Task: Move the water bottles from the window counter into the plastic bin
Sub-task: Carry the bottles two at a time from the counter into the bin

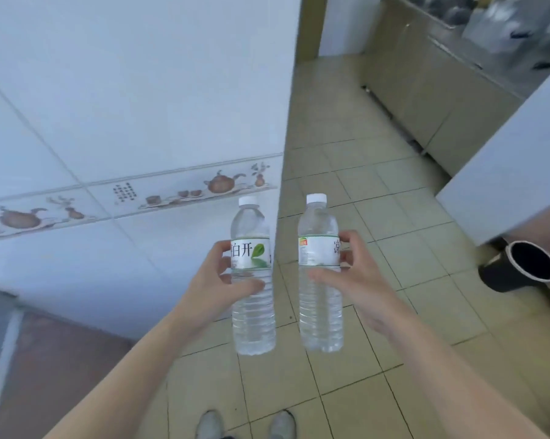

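Observation:
I carry two clear water bottles upright in front of me, above the tiled floor. My left hand (218, 275) grips the left bottle (253, 312) around its white and green label, thumb across the front. My right hand (353, 274) grips the right bottle (319, 312) at its label from the right side. Both bottles have white caps and look full. The two bottles hang side by side with a small gap between them. Neither the window counter nor the plastic bin is in view.
A white tiled wall (109, 122) with a teapot border runs along my left. Beige cabinets (425, 99) line the far right. A white panel (514, 172) and a black round bin (520, 267) stand at the right. Beige floor tiles (346, 172) stretch ahead. My shoes (245, 424) show below.

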